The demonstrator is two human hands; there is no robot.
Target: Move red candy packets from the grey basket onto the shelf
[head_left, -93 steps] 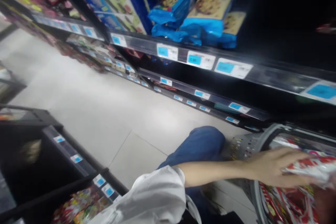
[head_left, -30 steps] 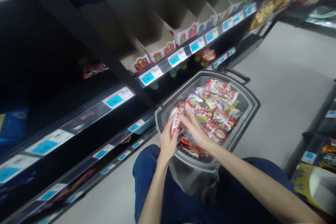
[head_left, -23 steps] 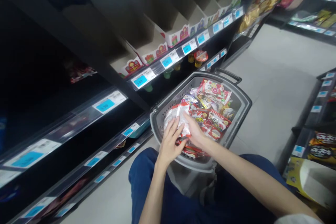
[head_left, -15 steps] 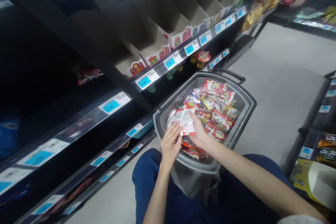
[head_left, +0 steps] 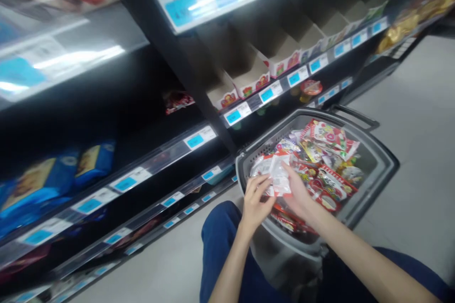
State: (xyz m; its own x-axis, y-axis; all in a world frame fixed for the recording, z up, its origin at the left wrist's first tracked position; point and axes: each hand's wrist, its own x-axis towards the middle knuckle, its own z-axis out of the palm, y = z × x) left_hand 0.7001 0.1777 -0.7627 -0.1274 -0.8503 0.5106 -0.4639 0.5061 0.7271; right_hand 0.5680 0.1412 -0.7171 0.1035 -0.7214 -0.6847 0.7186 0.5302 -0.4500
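Observation:
A small candy bag [head_left: 280, 177], its pale printed back turned up with red along the edges, is held over the near left part of a grey shopping basket [head_left: 382, 151]. My right hand [head_left: 297, 191] grips its right side, with the thumb on top. At its left side my left hand [head_left: 256, 201] has its fingers bent on the bag's edge, the thumb underneath. Below and around the hands, the basket is filled with several colourful candy bags [head_left: 334, 182], mostly red and white. The fingers of my right hand are partly hidden behind the bag.
Dark store shelves with price tags [head_left: 199, 139] run along the left. Cardboard display boxes [head_left: 284, 64] line one shelf, and blue packages [head_left: 94, 158] lie on another. The basket's handle [head_left: 357, 118] sticks out at the far side. Pale floor [head_left: 419, 99] stretches to the right.
My view has swung left, so the basket and hands appear farther right and lower, and more of the left shelves shows. Both hands still hold the candy bag over the basket.

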